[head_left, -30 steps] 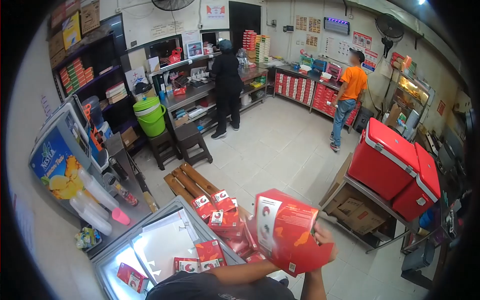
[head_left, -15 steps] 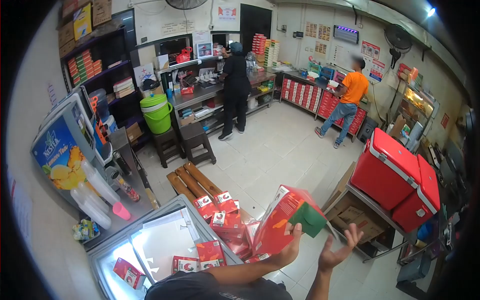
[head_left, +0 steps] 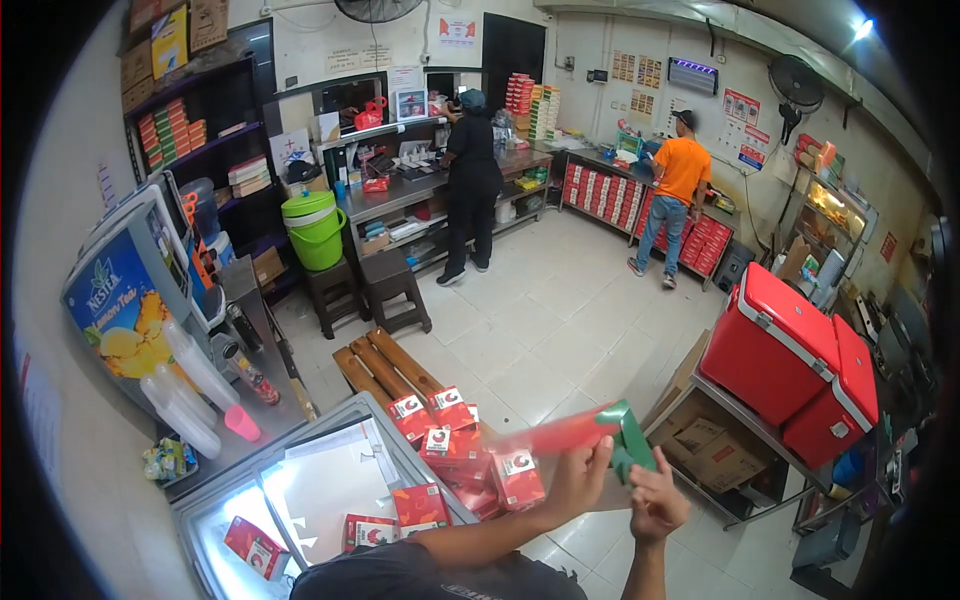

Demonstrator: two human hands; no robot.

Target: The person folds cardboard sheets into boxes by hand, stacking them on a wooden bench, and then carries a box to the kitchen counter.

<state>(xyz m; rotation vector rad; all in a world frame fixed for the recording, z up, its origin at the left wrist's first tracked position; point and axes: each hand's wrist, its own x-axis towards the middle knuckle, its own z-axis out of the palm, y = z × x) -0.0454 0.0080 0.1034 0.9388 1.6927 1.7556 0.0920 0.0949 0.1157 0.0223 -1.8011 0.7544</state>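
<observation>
Blurred by motion, a red cardboard box (head_left: 560, 432) with a green end is held out in front of me. My left hand (head_left: 583, 480) is closed on its lower side near the green end. The curled fingers of my right hand (head_left: 658, 500) grip the green end flap (head_left: 630, 445). Just left of my hands, several folded red boxes (head_left: 455, 440) with white labels are piled together. One labelled red box (head_left: 518, 478) stands at the near side of that pile. More red boxes (head_left: 420, 505) lie on the glass-topped chest freezer (head_left: 375, 405).
A wooden slatted bench (head_left: 385, 360) is beyond the freezer. To the right, red cooler boxes (head_left: 770, 330) sit on a metal table with cartons (head_left: 715, 450) below. Two co-workers, one in black (head_left: 472, 180) and one in orange (head_left: 682, 170), stand at the far counters.
The red box has turned from its broad side to a narrow, tilted view. My open right hand has moved left and closed on the green flap. The co-worker in orange has turned.
</observation>
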